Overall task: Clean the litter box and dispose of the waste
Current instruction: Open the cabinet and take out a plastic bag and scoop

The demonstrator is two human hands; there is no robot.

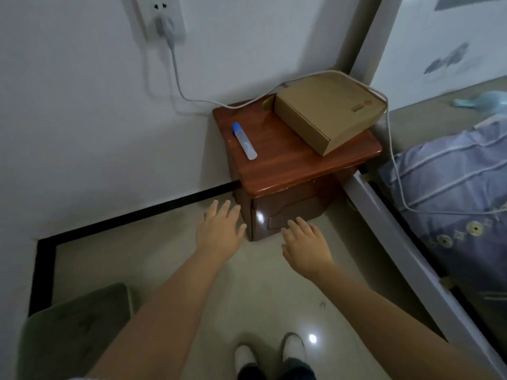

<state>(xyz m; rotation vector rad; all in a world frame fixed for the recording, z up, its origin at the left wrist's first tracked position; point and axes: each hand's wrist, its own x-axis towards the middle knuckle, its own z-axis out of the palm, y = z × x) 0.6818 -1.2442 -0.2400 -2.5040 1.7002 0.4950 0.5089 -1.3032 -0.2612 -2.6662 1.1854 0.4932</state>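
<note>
No litter box, scoop or waste bag shows in the head view. My left hand point(219, 229) is stretched forward above the floor, fingers straight and spread, holding nothing, just left of a small wooden bedside cabinet point(290, 160). My right hand point(304, 242) reaches out beside it in front of the cabinet's lower face, fingers straight and apart, also holding nothing. Neither hand touches the cabinet as far as I can tell.
On the cabinet lie a cardboard box point(329, 113) and a clear tube with a blue cap point(244, 141). A white cable point(178, 78) runs from a wall socket to the bed point(452, 187) at right. A green cushion point(74, 330) sits at lower left. My shoes point(271, 355) stand on the tiled floor.
</note>
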